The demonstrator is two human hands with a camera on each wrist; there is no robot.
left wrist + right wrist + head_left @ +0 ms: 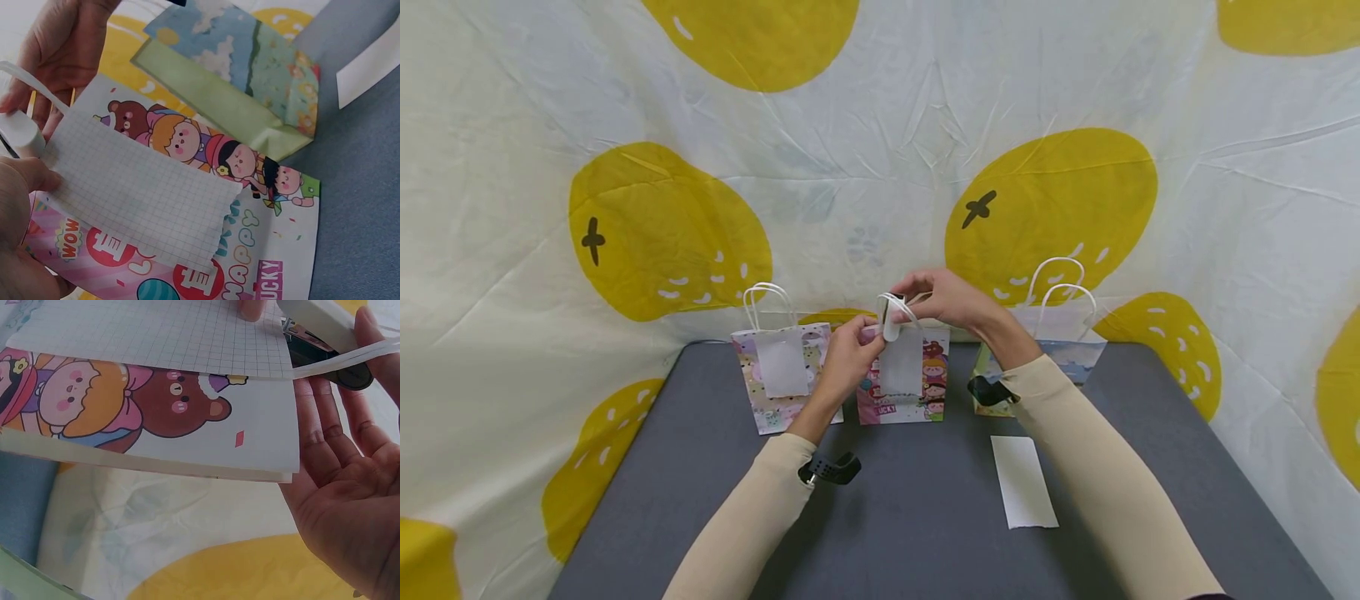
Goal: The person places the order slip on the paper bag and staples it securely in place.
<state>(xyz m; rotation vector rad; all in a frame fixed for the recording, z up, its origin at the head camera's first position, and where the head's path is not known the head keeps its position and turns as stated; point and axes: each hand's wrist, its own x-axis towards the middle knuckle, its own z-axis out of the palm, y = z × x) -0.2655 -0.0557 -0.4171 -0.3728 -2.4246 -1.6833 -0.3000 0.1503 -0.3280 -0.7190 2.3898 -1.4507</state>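
Observation:
In the head view a gift bag printed with cartoon figures point(935, 375) stands upright at the middle of the table. A squared sheet of paper point(150, 187) lies flat against its front, reaching up to the top edge. My left hand point(852, 354) pinches the paper and bag at that edge. Between thumb and fingers, my right hand point(953, 300) holds a small white and black stapler point(322, 325) by the white twisted handles. The stapler's mouth reaches over the sheet's upper edge in the right wrist view.
Left of this bag stands another gift bag point(748, 362) with a white sheet point(782, 364) on its front. A landscape-printed bag point(1067, 354) is at the right, partly behind my right arm. One loose white sheet point(1024, 483) lies on the grey table point(917, 517). A patterned cloth hangs behind.

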